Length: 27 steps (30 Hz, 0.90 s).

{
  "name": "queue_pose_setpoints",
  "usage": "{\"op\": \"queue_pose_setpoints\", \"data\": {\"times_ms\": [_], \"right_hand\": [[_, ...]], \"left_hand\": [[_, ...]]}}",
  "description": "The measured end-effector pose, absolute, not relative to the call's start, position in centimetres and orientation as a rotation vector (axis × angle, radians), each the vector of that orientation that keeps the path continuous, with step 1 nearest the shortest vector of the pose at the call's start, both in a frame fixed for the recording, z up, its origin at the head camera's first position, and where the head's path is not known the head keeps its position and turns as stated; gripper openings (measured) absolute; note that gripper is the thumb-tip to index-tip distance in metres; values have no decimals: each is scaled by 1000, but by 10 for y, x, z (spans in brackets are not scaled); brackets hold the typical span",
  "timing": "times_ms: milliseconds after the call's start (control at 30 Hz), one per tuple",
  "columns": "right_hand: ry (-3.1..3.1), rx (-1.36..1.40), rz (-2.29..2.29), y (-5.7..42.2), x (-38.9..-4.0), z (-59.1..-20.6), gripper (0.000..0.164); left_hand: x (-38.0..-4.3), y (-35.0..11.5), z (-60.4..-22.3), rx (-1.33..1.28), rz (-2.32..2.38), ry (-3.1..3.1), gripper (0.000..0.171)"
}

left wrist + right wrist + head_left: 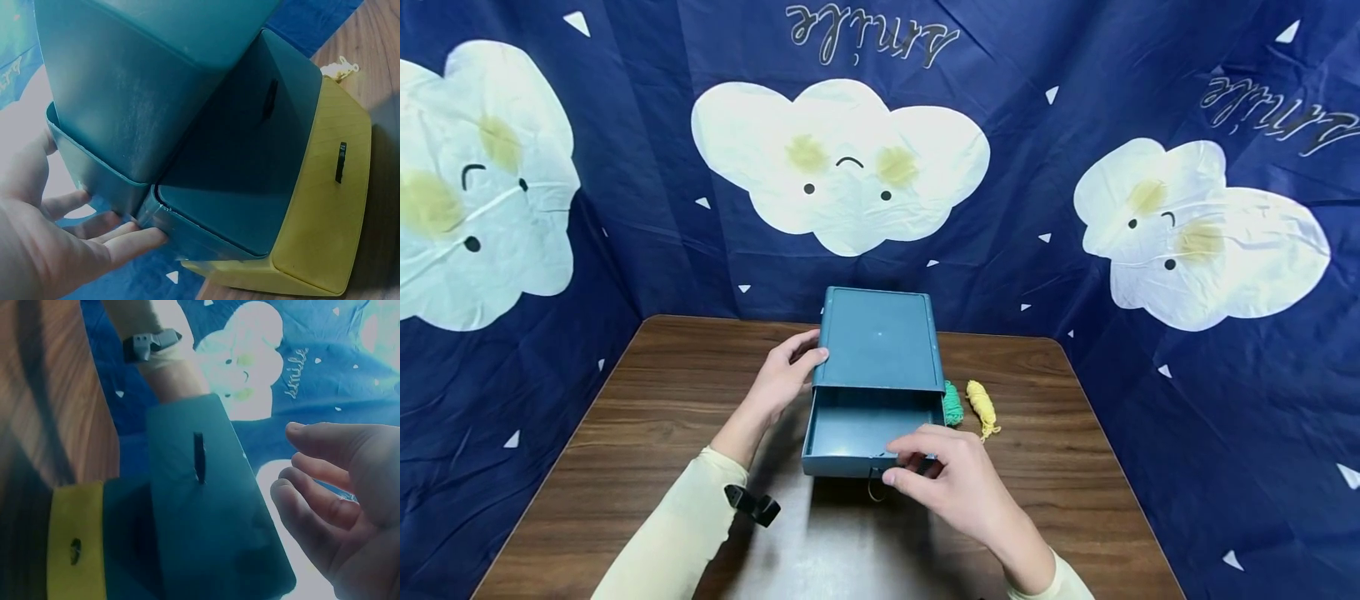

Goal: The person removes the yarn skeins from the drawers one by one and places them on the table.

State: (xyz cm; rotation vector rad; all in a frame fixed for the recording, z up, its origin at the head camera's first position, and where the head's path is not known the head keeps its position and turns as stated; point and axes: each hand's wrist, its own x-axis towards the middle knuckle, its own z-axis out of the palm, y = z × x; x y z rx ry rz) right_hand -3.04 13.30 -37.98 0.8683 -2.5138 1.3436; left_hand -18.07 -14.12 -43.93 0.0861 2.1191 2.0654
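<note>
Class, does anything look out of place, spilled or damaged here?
The backdrop looks upside down: in the head view, "smile" is inverted and the middle cloud has its mouth above its eyes. The top drawer stands open, but nothing looks spilled or damaged.

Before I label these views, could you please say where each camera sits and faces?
Head: worn there, facing forward and down at the open teal drawer; left hand and right hand show.
Left wrist: worn there, facing the drawer's side; left hand shows.
Right wrist: worn there, facing its front; right hand and left forearm show.
Both wrist views share the yellow drawer.
</note>
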Motion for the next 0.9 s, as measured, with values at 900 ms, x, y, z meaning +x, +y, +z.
{"op": "queue_pose_setpoints", "data": {"times_ms": [900], "right_hand": [[-2671,926,1146,118,-19,-412,23]], "left_hand": [[-184,-140,-438,76,2036,2175,58]]}}
